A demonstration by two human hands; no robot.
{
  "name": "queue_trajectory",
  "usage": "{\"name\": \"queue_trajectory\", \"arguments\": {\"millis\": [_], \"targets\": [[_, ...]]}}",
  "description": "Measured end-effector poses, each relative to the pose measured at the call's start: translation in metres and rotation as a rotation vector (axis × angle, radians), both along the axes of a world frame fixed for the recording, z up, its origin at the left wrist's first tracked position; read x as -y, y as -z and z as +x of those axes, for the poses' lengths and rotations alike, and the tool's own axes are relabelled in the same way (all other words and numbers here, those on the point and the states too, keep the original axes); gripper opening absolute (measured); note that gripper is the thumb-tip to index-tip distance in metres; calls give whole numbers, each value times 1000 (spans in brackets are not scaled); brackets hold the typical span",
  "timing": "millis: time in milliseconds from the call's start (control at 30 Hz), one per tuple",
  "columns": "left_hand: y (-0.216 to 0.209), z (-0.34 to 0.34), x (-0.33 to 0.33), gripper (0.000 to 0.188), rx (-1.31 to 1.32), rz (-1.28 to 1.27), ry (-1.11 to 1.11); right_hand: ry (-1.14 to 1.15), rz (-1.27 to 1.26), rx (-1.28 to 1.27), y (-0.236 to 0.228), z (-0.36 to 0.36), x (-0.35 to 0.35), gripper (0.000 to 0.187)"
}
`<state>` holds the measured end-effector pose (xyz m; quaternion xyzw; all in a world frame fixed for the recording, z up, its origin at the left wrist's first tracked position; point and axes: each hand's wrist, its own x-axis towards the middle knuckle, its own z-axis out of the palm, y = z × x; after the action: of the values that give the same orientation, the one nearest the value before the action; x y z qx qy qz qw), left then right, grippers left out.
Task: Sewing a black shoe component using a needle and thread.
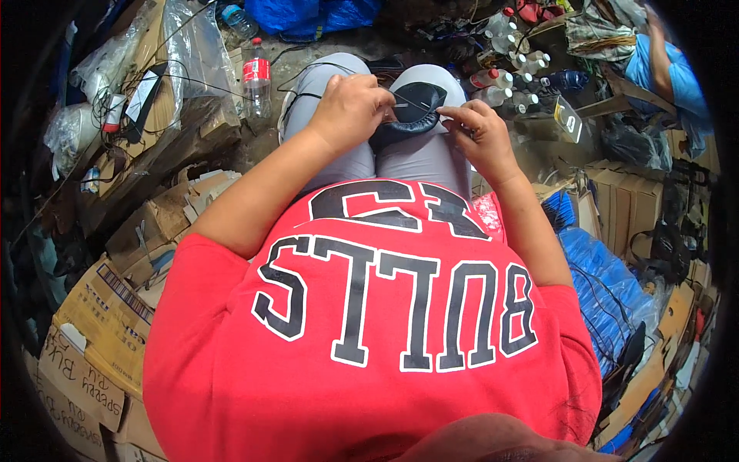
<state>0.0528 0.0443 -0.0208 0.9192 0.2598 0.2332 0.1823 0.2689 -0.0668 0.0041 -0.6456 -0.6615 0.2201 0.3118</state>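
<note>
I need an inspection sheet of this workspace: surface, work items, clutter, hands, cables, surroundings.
Surface: grey-trousered lap; no table seen.
Job's things: black leather piece on the knees; thin needle-like tool between the hands.
Clutter: flattened cardboard, plastic bottles, plastic bags.
Grippers: left hand and right hand both pinch at the leather piece.
Cables: black wires over blue sheeting.
Surroundings: another person's blue sleeve, upper right.
</note>
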Motion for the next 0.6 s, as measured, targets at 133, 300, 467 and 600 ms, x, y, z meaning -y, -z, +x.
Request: {"name": "queue_trajectory", "arguments": {"millis": [133,300,467,600], "targets": [[-1,15,-8,22,213,-321,49,36,-228,-264,7,13,-2,22],[8,23,-13,24,179,-556,92,-8,-317,-264,7,24,-13,21],[9,24,-13,24,165,-555,106,-56,-350,-290,6,26,-17,39],[11,26,-12,23,139,-626,96,-67,-340,-313,8,27,-18,41]]}}
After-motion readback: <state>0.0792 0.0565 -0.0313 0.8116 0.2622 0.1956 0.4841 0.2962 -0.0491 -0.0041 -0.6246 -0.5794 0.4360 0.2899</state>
